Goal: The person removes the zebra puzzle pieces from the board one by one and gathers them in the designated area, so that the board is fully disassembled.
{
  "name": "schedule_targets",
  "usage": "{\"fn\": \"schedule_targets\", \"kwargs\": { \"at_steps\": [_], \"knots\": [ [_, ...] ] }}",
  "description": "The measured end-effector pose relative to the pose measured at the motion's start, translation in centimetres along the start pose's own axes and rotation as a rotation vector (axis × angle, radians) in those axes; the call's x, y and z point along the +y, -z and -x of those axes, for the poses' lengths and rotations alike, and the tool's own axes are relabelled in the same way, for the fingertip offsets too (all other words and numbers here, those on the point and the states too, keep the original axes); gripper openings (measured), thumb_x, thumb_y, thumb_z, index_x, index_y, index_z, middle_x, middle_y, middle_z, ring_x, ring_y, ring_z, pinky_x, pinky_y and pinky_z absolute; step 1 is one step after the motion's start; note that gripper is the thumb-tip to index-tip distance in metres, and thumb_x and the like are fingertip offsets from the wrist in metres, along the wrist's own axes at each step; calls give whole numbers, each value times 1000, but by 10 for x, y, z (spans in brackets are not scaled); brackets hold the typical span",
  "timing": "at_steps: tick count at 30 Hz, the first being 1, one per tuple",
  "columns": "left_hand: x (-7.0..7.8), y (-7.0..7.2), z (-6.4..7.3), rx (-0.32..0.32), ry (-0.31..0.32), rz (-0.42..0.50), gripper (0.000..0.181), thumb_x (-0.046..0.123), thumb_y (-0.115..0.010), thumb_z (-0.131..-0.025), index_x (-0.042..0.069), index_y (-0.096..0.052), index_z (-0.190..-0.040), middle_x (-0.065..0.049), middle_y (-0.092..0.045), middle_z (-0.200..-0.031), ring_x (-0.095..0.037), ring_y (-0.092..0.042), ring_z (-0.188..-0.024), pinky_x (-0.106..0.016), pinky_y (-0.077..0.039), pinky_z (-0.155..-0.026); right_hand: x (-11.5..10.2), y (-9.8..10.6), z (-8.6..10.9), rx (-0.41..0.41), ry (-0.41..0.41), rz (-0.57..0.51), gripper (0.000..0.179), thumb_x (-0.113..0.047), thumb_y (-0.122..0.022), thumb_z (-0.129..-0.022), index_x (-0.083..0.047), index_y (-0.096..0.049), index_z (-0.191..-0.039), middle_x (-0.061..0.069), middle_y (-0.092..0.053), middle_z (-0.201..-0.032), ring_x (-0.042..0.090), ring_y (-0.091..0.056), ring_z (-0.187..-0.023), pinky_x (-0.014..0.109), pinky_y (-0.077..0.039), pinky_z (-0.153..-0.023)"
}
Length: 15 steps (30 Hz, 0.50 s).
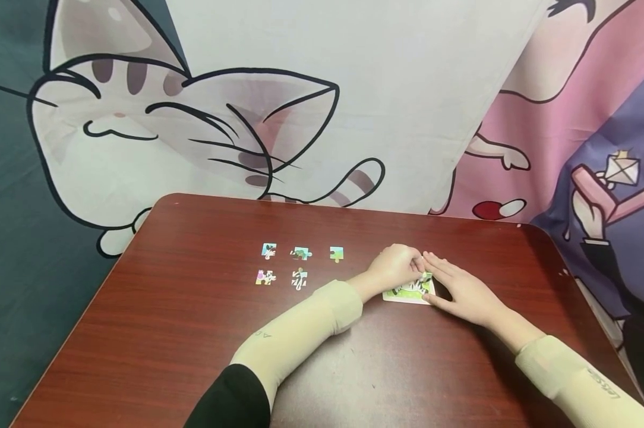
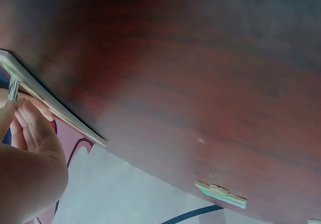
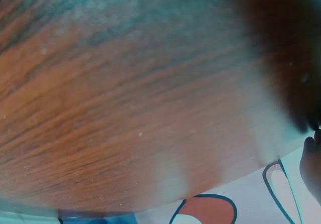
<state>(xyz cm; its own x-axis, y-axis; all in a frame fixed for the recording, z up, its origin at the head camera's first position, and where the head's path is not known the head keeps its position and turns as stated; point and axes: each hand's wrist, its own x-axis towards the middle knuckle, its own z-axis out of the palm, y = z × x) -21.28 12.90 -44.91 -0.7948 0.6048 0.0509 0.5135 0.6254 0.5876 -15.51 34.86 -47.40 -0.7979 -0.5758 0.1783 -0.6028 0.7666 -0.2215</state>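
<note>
A small jigsaw puzzle board (image 1: 407,293) with a white border, a green ground and a black-and-white striped figure lies flat on the table. My left hand (image 1: 394,264) is over its far part, partly covering it. In the left wrist view the thumb and fingers pinch a puzzle piece (image 2: 13,89) held on edge at the board's surface. My right hand (image 1: 463,292) rests along the board's right side, fingers stretched out and thumb at the near right corner. How much of the picture is filled under the left hand is hidden.
Several loose puzzle pieces lie in two rows left of the board, among them a green-blue piece (image 1: 336,254) and a striped piece (image 1: 299,279). The reddish-brown table (image 1: 193,321) ends at the back against a cartoon cat cloth (image 1: 407,89).
</note>
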Motion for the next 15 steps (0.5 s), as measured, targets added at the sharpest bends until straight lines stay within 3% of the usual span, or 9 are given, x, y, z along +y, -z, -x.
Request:
{"fn": "schedule_targets", "kwargs": {
  "at_steps": [7,15],
  "knots": [
    [0,8,4,23,3,46,5,18,-82,-93,17,-80,-98,8,-80,-90,2,-67,-79,-6,-45,-71,1,-2,0,-9,-3,12,80,-35,-82,-91,-2,-50,-156,20,-49,-163,40,-50,-148,32,-29,-131],
    [-4,26,7,47,8,83,3,17,-84,-92,17,-81,-92,6,-81,-89,0,-70,-79,-7,-48,-73,2,-2,-1,-22,-20,26,80,-36,-82,-91,-1,-50,-156,20,-48,-164,41,-50,-148,37,-31,-130]
  ]
}}
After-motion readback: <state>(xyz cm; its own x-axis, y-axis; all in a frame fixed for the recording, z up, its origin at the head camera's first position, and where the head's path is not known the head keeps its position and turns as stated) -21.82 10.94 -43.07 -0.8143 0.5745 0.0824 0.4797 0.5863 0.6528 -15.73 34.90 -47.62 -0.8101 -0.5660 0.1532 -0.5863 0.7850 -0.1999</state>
